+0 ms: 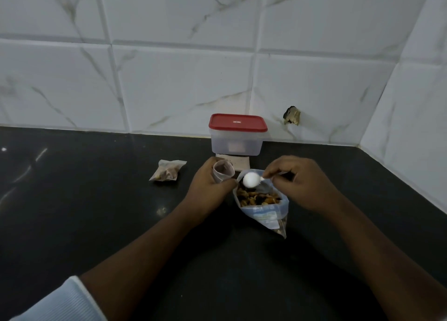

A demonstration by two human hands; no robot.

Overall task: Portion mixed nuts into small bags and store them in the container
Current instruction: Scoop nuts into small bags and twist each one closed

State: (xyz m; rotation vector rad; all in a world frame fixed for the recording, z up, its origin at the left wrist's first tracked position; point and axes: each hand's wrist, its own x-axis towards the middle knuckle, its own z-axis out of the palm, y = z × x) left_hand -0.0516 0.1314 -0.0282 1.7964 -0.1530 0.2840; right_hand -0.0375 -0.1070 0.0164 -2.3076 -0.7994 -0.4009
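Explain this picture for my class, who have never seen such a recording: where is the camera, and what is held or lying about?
There is no machine: one camera worn on a person's head looks down at their own bare hands. The left hand holds a small bag open. The right hand pinches a white spoon over a large open bag of mixed nuts. On the black counter lie a filled small bag and, by the tiled wall, a container with its red lid on.

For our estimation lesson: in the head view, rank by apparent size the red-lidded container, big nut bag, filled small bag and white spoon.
Largest: red-lidded container and big nut bag, about alike; bag nearer, so unranked.
Then filled small bag.
Smallest: white spoon.
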